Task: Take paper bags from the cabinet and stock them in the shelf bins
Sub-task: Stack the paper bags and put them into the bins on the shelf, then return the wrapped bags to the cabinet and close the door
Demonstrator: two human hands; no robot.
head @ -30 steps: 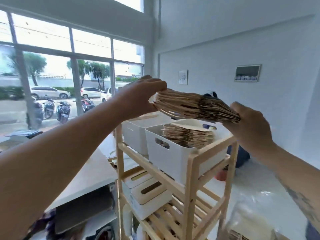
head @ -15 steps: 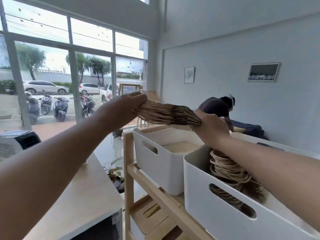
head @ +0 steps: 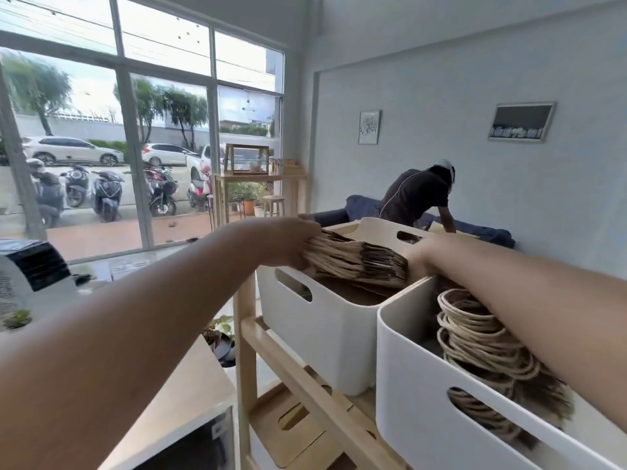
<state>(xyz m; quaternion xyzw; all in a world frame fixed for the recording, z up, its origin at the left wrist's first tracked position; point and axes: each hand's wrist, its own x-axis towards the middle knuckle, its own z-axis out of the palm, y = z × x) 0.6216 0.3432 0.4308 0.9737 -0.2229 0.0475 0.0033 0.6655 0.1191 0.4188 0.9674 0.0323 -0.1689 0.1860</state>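
Brown paper bags (head: pixel 356 262) clamped between left hand (head: pixel 288 242) and right hand (head: pixel 419 257); lower level into far bin (head: pixel 325 320), handles left.

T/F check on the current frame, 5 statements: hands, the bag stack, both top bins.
1. Both hands hold the stack of paper bags. True: the left hand grips the handle end and the right hand the other end.
2. The stack is over the nearer white bin. False: it is at the rim of the farther white bin; the nearer white bin sits to its right.
3. The nearer bin is empty. False: it holds bags with twisted handles.
4. Both bins sit on a wooden shelf. True.
5. The right hand hangs free, away from the bags. False: it holds the stack's end.
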